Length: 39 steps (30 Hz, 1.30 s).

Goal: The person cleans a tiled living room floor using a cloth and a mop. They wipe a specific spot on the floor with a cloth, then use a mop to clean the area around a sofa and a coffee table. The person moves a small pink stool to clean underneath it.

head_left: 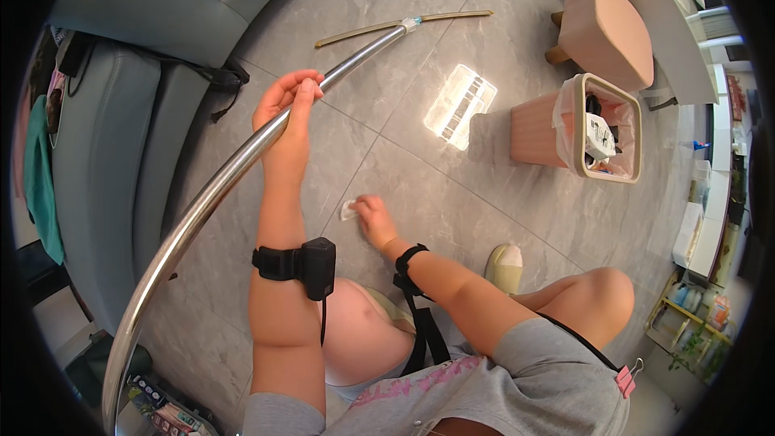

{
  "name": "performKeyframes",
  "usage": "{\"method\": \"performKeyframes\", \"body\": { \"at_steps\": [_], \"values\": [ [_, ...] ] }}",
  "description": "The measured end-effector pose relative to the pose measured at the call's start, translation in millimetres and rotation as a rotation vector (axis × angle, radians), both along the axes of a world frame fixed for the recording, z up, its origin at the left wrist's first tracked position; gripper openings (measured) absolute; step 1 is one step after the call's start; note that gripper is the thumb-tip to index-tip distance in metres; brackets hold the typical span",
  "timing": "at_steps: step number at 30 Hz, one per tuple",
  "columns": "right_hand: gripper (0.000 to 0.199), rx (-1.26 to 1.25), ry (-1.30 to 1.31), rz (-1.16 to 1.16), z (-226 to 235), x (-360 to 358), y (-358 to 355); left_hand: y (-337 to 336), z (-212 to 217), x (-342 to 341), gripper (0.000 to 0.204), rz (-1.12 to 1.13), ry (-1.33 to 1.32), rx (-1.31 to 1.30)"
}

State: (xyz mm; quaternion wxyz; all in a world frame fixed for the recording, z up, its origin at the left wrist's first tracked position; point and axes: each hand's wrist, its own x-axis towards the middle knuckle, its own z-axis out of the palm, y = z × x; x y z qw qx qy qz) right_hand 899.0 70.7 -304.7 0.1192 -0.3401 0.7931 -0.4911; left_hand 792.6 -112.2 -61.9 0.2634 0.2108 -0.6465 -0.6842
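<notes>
My left hand (291,105) is closed round the shiny metal pole of a floor squeegee (218,176). The pole slants from the lower left up to the squeegee's thin brownish blade (355,33), which lies across the tiles at the far middle. Down low, my right hand (374,220) reaches to the floor, its fingers pinched on a small white tissue (348,211). The tissue rests against the grey tiles, and the fingers partly cover it.
A pink bin (537,131) with a liner and rubbish in it stands at the right. Beyond it is a pink stool (604,28). Along the left runs a grey-blue sofa (121,169). A green slipper (506,269) shows by my knee. Shelves (686,315) line the far right.
</notes>
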Motion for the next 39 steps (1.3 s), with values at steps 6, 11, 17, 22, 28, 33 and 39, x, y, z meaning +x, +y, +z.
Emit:
{"method": "performKeyframes", "body": {
  "at_steps": [6,11,17,22,28,33,39],
  "values": [
    [0.025,0.129,0.025,0.574,-6.8,36.4,8.0,-2.4,-4.6,0.7,0.018,0.037,0.039,0.031],
    [0.016,-0.071,0.3,0.976,-8.2,-38.0,63.8,-3.7,-1.2,2.6,0.018,0.052,0.029,0.036],
    [0.015,0.26,0.487,0.591,13.7,-166.3,133.2,-1.0,-0.7,-2.1,0.017,0.021,0.029,0.026],
    [0.023,0.421,0.611,0.063,10.5,-213.8,165.9,-2.2,-4.4,-4.4,0.018,0.03,0.018,0.051],
    [0.023,0.41,0.489,-0.617,-4.2,-190.4,171.4,-4.0,-8.1,-2.2,0.019,0.006,-0.007,0.055],
    [0.019,0.512,0.426,-0.616,-11.5,-130.9,160.4,-2.8,-6.8,-4.1,0.019,-0.019,0.001,0.06],
    [0.018,0.362,0.236,-0.263,-5.6,-91.6,137.6,1.5,-4.3,-7.3,0.019,-0.017,-0.006,0.073]
  ]
}}
